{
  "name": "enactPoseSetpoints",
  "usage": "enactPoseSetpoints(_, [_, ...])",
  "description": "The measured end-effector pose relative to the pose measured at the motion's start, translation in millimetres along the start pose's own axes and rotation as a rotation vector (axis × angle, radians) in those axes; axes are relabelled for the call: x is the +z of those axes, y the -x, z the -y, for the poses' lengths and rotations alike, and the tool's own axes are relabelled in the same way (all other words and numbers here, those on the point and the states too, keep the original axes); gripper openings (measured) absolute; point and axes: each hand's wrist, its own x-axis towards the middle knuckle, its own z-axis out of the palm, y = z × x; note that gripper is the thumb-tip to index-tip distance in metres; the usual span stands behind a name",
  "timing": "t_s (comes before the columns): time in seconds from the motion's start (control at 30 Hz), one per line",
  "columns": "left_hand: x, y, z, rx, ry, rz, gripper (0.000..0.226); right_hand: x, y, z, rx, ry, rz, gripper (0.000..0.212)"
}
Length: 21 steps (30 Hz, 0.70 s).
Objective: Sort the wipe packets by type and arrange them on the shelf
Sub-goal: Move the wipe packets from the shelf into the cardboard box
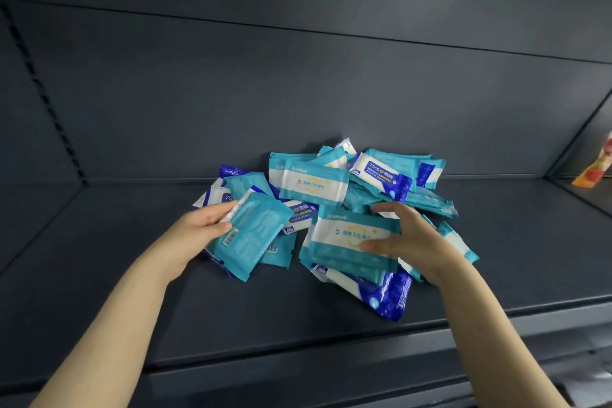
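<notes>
A heap of wipe packets [334, 189] lies in the middle of the dark shelf [132, 275]. Two kinds are mixed: teal-and-white ones and dark-blue-and-white alcohol ones [381, 175]. My left hand [202, 228] grips a teal packet [251, 235] turned back side up, its barcode showing, at the heap's left edge. My right hand [407, 242] holds a teal-and-white packet [351, 242] face up at the heap's front, thumb on its front and fingers over its right end. Under that packet lies a dark-blue one [381, 295].
The shelf's front lip [331, 361] runs below my arms. A grey back panel [298, 93] rises behind the heap. An orange and red package [592, 169] stands in the neighbouring bay at the far right. Bare shelf surface stretches left and right of the heap.
</notes>
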Motion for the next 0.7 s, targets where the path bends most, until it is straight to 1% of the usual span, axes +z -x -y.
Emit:
enactPoseSetpoints(0.13, [6,9,12,0.070,0.001,-0.062,0.045,2,13,11,0.021,0.089,0.028,0.056])
enactPoseSetpoints(0.2, [11,12,13,0.105,-0.033,-0.081,0.045,8,18,13,0.006,0.083,-0.018,0.052])
enactPoseSetpoints(0.27, [15,14,13,0.136,-0.060,-0.108,0.045,12,23,8,-0.010,-0.059,-0.107,0.045])
enactPoseSetpoints(0.37, [20,13,11,0.166,-0.002,-0.139,0.044,10,32,-1,0.023,-0.429,-0.259,0.037])
enactPoseSetpoints(0.47, [26,10,1,0.211,0.153,-0.222,0.036,-4,46,-14,0.104,-0.816,-0.431,0.025])
enactPoseSetpoints(0.53, [31,4,-11,0.216,0.283,-0.336,0.035,-16,52,-29,0.158,-0.971,-0.547,0.030])
enactPoseSetpoints(0.57, [33,-1,-17,0.202,0.313,-0.390,0.034,-21,55,-36,0.188,-1.017,-0.611,0.033])
enactPoseSetpoints(0.63, [36,-12,-23,0.161,0.277,-0.439,0.028,-27,60,-46,0.244,-1.049,-0.719,0.035])
enactPoseSetpoints(0.7, [39,-26,-20,0.132,0.168,-0.448,0.020,-26,64,-50,0.258,-0.969,-0.794,0.035])
